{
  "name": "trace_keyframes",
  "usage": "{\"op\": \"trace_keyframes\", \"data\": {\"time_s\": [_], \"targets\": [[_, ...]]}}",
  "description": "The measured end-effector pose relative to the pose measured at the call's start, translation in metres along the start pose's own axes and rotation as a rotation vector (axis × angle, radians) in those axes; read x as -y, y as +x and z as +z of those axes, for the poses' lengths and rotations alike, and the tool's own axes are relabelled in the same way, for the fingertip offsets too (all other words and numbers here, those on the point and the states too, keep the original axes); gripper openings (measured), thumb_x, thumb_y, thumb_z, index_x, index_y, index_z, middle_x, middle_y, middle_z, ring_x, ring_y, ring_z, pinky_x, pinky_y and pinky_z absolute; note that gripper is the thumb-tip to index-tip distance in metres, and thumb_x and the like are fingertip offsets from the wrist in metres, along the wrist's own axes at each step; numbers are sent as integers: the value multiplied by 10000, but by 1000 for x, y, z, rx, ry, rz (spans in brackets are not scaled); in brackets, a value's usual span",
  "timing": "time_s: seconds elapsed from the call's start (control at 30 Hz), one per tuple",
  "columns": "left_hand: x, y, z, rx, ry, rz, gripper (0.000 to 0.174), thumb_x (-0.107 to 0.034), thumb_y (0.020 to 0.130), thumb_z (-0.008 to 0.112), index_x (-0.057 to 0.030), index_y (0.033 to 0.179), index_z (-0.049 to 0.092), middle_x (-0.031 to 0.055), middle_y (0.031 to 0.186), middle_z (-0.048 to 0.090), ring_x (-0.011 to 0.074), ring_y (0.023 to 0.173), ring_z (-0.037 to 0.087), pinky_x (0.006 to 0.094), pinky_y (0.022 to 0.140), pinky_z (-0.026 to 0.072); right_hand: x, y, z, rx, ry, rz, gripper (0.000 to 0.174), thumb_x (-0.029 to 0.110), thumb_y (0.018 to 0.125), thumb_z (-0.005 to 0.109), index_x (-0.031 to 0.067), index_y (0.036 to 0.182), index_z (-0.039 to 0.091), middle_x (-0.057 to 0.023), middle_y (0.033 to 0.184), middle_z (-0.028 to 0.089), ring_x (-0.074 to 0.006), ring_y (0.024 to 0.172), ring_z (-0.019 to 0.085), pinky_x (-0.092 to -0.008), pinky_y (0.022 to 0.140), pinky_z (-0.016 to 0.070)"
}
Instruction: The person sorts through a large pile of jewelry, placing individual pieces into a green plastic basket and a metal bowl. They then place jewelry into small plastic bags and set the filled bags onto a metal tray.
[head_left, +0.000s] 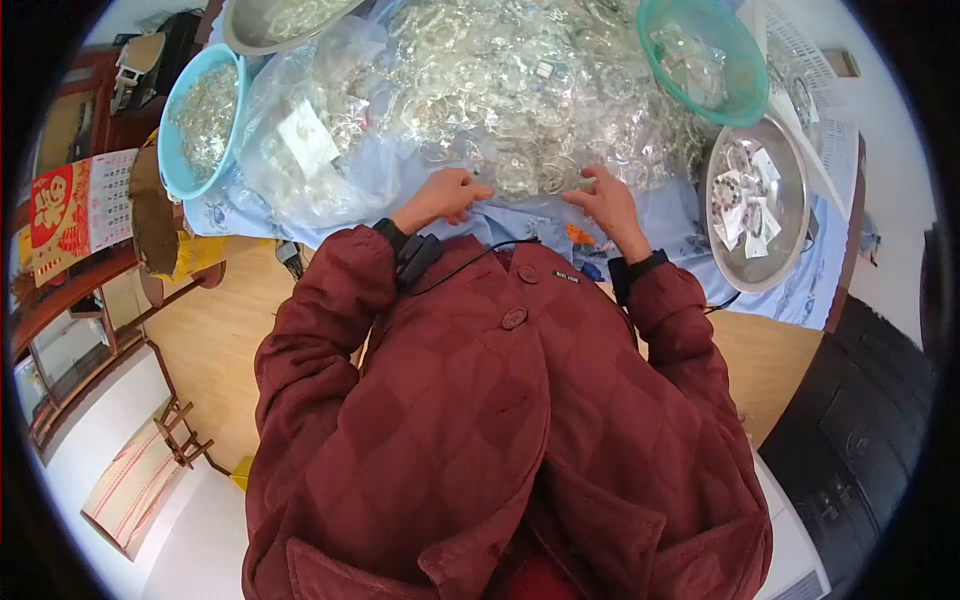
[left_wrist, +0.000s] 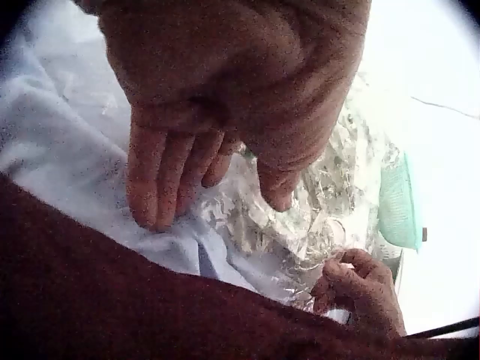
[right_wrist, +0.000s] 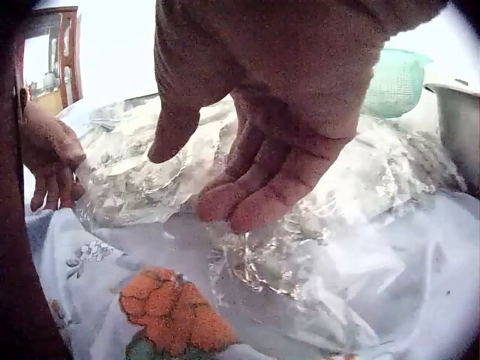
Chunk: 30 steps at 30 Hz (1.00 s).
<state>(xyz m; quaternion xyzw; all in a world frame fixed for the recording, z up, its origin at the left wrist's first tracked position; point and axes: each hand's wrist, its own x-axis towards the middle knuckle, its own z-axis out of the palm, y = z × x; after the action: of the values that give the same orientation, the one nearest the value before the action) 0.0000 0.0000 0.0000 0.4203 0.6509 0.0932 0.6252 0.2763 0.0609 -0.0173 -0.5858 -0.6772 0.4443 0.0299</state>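
Observation:
A wide heap of small clear plastic packets (head_left: 540, 110), with shiny pieces among them, covers the middle of the table. At its near edge, my left hand (head_left: 445, 197) hovers over the blue cloth (head_left: 500, 222). In the left wrist view its fingers (left_wrist: 156, 180) are fairly straight, the thumb stands apart, and nothing shows in the grasp. My right hand (head_left: 610, 208) is across from it, by the heap's near right edge. Its loosely bent fingertips (right_wrist: 251, 214) come right at the glinting packets (right_wrist: 262, 259) in the right wrist view, with the thumb apart.
At left stand a light-blue basket (head_left: 240, 110) of small pieces and a large clear bag (head_left: 265, 165) with a white card. A green basket (head_left: 757, 85) and a steel bowl (head_left: 795, 235) of carded pieces sit at right. Another metal basin (head_left: 240, 42) stands at the back left.

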Motion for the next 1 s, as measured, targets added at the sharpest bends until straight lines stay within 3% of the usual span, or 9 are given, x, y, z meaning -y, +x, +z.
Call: {"op": "trace_keyframes", "data": {"time_s": [0.1, 0.27, 0.37, 0.53, 0.67, 0.77, 1.0], "targets": [[-6, 1, 14, -17, -196, -77, 368, -364, 798, 598, 3, 817, 574, 77, 666, 579, 161, 552, 587, 267, 475, 483, 11, -3, 6, -218, -179, -130, 381, 363, 687, 696, 44, 865, 589, -119, 617, 616, -209, 553, 597, -339, 510, 432], [0, 8, 12, -70, -223, -43, 340, -329, 805, 582, 11, 804, 572, 75, 658, 578, 156, 572, 591, 269, 474, 476, 30, 3, 6, -220, -136, -216, 267, 262, 695, 701, 24, 694, 582, -65, 560, 577, -136, 493, 530, -289, 469, 399], [9, 7, 8, -93, -220, -31, 299, -281, 792, 581, 17, 809, 569, 83, 660, 583, 148, 576, 587, 266, 476, 470, 26, 6, 4, -196, 275, -136, 271, 240, 676, 697, 13, 621, 560, -62, 520, 521, -117, 469, 485, -299, 463, 380], [18, 2, -8, -167, -228, 44, 247, -228, 789, 562, 18, 821, 571, 62, 659, 565, 114, 567, 538, 249, 508, 445, 32, 12, -15, -287, 438, -174, 234, 188, 682, 698, 10, 610, 564, -17, 493, 489, -65, 469, 444, -244, 442, 355], [-12, -23, -20, -69, -493, 249, 220, -205, 795, 530, 11, 818, 565, 39, 688, 544, 94, 579, 464, 233, 560, 401, 56, 10, -36, -356, 518, -83, 206, 170, 691, 705, 14, 624, 589, 12, 514, 507, -53, 457, 442, -214, 432, 348], [-37, -30, -19, 110, -669, 396, 230, -205, 797, 488, 15, 824, 551, 36, 716, 522, 111, 601, 418, 247, 601, 366, 59, 19, -46, -393, 571, -91, 185, 164, 708, 704, 16, 646, 611, 21, 530, 516, -42, 452, 440, -193, 429, 345], [-54, -27, -11, 184, -898, 415, 234, -205, 774, 471, 20, 802, 528, 61, 706, 509, 148, 603, 424, 274, 604, 359, 60, 28, -68, -448, 667, -176, 130, 151, 762, 675, 24, 781, 651, 11, 616, 555, -52, 504, 490, -178, 471, 391]]}}
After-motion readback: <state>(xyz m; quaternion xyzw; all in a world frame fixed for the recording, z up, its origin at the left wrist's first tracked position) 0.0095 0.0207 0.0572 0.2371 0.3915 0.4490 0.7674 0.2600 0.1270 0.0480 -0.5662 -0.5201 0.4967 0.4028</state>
